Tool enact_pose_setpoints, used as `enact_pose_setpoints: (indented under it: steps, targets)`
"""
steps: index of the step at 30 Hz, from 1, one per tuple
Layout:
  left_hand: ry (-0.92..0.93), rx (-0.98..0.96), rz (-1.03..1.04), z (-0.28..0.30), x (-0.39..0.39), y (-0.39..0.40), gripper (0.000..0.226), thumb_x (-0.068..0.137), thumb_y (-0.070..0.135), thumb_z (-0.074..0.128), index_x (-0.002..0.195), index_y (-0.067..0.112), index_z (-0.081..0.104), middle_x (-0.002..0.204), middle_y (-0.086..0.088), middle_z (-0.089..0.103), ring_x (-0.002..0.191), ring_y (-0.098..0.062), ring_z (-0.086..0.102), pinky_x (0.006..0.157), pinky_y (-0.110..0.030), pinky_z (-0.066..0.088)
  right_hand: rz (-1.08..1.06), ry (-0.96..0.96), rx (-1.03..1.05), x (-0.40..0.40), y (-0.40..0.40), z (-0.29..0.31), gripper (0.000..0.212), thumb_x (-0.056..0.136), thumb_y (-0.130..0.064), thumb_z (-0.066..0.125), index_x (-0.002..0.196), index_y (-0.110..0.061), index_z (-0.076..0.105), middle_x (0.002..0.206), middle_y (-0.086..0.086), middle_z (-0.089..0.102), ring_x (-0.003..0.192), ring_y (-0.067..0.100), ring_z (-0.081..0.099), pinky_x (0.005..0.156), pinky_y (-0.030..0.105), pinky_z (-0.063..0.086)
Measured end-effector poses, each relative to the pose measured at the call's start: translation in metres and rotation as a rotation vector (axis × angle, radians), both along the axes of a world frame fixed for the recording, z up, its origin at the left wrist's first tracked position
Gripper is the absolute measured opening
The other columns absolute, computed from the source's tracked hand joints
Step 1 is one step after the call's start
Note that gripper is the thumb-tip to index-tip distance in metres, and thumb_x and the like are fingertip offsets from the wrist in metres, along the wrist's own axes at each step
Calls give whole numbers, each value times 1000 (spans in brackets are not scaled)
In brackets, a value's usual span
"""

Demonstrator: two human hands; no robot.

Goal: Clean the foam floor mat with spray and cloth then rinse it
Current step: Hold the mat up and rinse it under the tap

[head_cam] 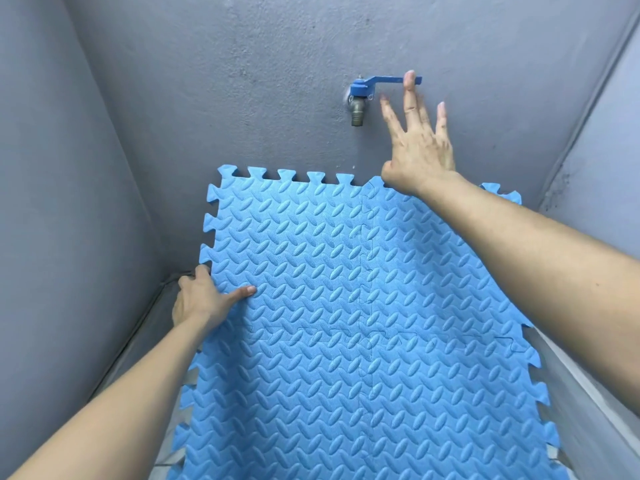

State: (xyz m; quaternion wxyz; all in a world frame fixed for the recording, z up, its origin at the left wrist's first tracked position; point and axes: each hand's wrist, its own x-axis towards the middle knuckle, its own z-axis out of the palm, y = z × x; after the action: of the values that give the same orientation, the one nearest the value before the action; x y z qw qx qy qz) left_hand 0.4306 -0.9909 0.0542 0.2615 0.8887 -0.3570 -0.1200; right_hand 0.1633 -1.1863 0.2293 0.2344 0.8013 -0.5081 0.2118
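A blue foam mat [329, 306] of interlocking tiles with a ribbed pattern leans against the grey back wall, under a tap. My left hand [201, 299] grips the mat's left edge, thumb lying on its front face. My right hand [419, 140] is raised above the mat's top edge with fingers spread; the middle fingertip touches the end of the tap's blue lever [391, 81], which points to the right. The tap's metal spout [357, 114] hangs below the lever; no water shows. No spray bottle or cloth is in view.
Grey rough walls [86, 168] close in on the left, back and right, forming a narrow corner. A light-coloured floor ledge [588, 386] runs along the right side, and grey floor [180, 455] shows at the mat's lower left.
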Motion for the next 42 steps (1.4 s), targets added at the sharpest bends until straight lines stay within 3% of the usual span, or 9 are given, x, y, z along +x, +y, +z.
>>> enact_pose_setpoints:
  steps: [6,12,15,19,22,26,29,33,42]
  targets:
    - [-1,-22,-14,-5,0,2,109,55,81,64,135,14,33,133,-20,40,115,-40,50,84,-47,48,228,-570,-23,-40,28,-51,90,79,-21,50,156,-27,5,166,2,0,152,22,-1,118,51,-3]
    - [-21,-43,-25,-12,-6,12,99,58,86,53,130,23,28,131,-18,33,103,-48,54,73,-46,45,-433,-714,276,-180,99,-254,82,92,-45,56,155,-16,12,163,20,-2,149,40,9,108,74,10]
    - [-62,-19,-11,-16,-7,16,95,59,90,44,128,26,28,129,-20,36,106,-51,52,80,-51,44,-620,-703,544,-234,117,-287,93,84,-71,48,153,-15,19,160,24,11,147,41,13,114,65,16]
    - [-16,-131,-17,-25,3,15,90,62,87,54,124,28,27,131,-18,38,110,-45,51,85,-49,41,-599,-593,689,-244,109,-283,96,83,-78,40,140,-1,41,143,28,41,139,42,31,115,49,25]
    - [166,-307,81,-38,15,25,102,55,74,74,128,16,34,133,-15,42,115,-31,51,94,-38,40,-597,-778,720,-230,110,-278,97,80,-79,45,136,-1,40,138,23,49,126,42,48,102,47,39]
    - [475,-173,53,-61,24,52,68,41,71,81,75,14,66,66,-5,61,57,-17,55,59,-26,43,-572,-807,813,-221,113,-277,89,81,-80,42,133,-8,33,136,20,53,119,42,54,90,45,42]
    - [454,-73,-12,-80,26,64,76,55,68,74,104,10,62,87,5,69,70,-12,55,62,-29,41,-541,-724,844,-217,114,-278,88,80,-83,37,128,-9,32,132,19,55,109,41,57,79,42,41]
    - [456,-46,28,-103,28,66,80,78,68,58,136,19,32,116,2,50,99,-20,50,81,-33,39,-559,-709,821,-218,115,-287,84,79,-83,33,122,-11,32,119,17,57,86,33,53,70,40,39]
    - [411,-35,185,-73,5,86,71,75,69,61,116,20,30,107,-3,50,94,-23,51,84,-40,42,-545,-738,994,-225,139,-237,86,89,-68,45,150,-16,15,155,13,34,139,34,38,110,49,31]
